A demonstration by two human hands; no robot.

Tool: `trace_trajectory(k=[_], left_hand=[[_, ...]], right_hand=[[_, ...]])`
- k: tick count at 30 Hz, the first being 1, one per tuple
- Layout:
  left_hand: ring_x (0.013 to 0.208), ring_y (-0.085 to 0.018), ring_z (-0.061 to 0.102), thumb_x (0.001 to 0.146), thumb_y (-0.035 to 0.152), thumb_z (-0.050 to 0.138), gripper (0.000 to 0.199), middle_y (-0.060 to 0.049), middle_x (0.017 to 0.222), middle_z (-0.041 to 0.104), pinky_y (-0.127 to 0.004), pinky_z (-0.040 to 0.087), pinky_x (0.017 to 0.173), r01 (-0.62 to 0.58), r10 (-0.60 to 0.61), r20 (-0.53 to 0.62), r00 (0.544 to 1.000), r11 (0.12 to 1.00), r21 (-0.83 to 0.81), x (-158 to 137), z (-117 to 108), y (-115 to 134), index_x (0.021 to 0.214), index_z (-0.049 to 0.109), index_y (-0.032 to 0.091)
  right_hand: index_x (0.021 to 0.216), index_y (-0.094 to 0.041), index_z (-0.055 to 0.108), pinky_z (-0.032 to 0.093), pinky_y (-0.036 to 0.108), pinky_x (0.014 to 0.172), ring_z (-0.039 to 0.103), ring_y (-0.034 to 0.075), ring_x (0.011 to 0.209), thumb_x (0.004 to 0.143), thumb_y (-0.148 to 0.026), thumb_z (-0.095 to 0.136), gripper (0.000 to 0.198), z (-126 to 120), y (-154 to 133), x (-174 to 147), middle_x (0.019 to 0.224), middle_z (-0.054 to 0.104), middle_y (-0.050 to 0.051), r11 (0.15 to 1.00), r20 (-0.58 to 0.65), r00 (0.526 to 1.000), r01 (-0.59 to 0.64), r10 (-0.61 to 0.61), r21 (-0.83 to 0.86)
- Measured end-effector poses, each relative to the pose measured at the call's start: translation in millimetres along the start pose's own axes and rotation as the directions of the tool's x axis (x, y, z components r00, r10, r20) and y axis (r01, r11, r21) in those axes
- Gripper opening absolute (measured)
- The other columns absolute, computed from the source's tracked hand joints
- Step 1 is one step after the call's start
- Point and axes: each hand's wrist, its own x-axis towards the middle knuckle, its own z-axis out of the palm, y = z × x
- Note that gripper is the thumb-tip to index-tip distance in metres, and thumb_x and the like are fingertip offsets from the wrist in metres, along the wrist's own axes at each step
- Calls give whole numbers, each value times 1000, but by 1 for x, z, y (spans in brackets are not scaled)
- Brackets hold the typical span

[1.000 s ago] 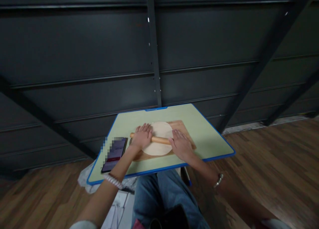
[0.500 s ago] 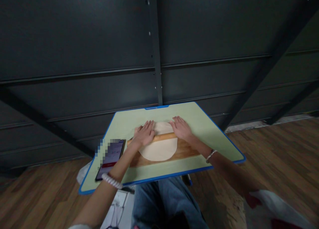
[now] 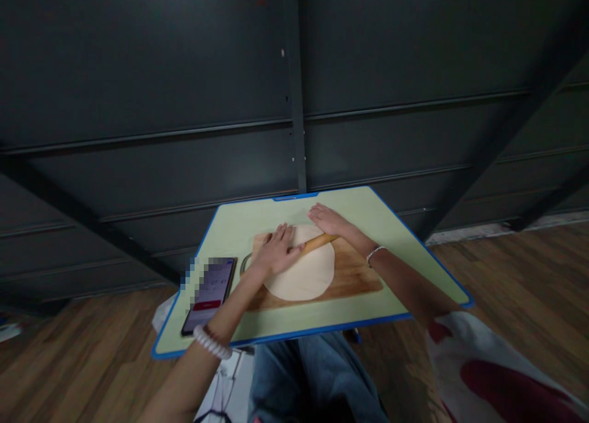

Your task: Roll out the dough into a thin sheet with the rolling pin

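A wooden rolling pin [image 3: 318,243] lies slantwise across a round, flat sheet of pale dough [image 3: 301,279], its right end farther from me. My left hand [image 3: 277,251] rests flat over the pin's left part, fingers stretched out and the thumb along the pin. At the other end, the palm of my right hand [image 3: 330,219] bears on the pin, with its fingers straight and reaching past the dough's far edge. Both hands are open rather than wrapped round the pin. Under the dough is a wooden cutting board [image 3: 356,273], partly covered by it.
The board lies on a small light-green table [image 3: 391,239] with a blue rim. A phone [image 3: 214,297], partly pixelated, lies left of my forearm. Behind the table stands a dark panelled wall [image 3: 193,171]. My knees in jeans [image 3: 317,368] are below the near edge.
My right hand has moved away from me and slightly left, tilting the rolling pin so its right end lies farther off. My left hand has shifted little. The view has moved slightly.
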Motion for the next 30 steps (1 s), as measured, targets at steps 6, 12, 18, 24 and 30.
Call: trace_trajectory(k=[6, 12, 18, 24, 30], left_hand=[[140, -24, 15, 90, 60, 14, 72, -12, 151, 20, -44, 16, 112, 45, -44, 33, 998, 999, -12, 1, -2, 1, 143, 24, 13], [140, -26, 13, 88, 62, 14, 74, -13, 151, 18, -48, 15, 111, 64, -64, 16, 998, 997, 46, 1, 3, 1, 144, 23, 14], [140, -27, 13, 86, 65, 19, 77, -13, 152, 16, -50, 15, 110, 69, -59, -88, 994, 991, 116, -3, 4, 7, 143, 28, 14], [136, -28, 27, 87, 62, 22, 74, -15, 147, 31, -47, 20, 108, 60, -48, -108, 993, 992, 113, -10, 7, 11, 139, 34, 12], [129, -26, 38, 89, 58, 25, 62, -14, 137, 45, -42, 28, 104, -21, 42, -192, 981, 993, 112, -27, 14, 14, 124, 50, 14]], right_hand=[[119, -9, 55, 28, 32, 107, 44, 18, 124, 97, -23, 26, 39, 2, 1, 10, 129, 55, 13, 999, 9, 999, -35, 35, 35], [124, -14, 53, 26, 35, 108, 41, 17, 127, 99, -35, 19, 47, 1, -5, -9, 132, 53, 9, 992, 37, 994, -102, 100, 70], [136, -13, 42, 23, 40, 109, 31, 21, 134, 94, -55, 12, 66, -8, -27, -60, 143, 40, 11, 943, 16, 958, -286, 287, 173], [133, -8, 44, 19, 42, 110, 34, 23, 132, 96, -47, 21, 59, -14, -59, -100, 138, 45, 16, 961, -149, 949, -273, 277, 45], [134, -1, 41, 28, 39, 108, 37, 25, 130, 94, -44, 30, 59, -13, -93, -135, 137, 44, 20, 959, -298, 913, -280, 280, 43]])
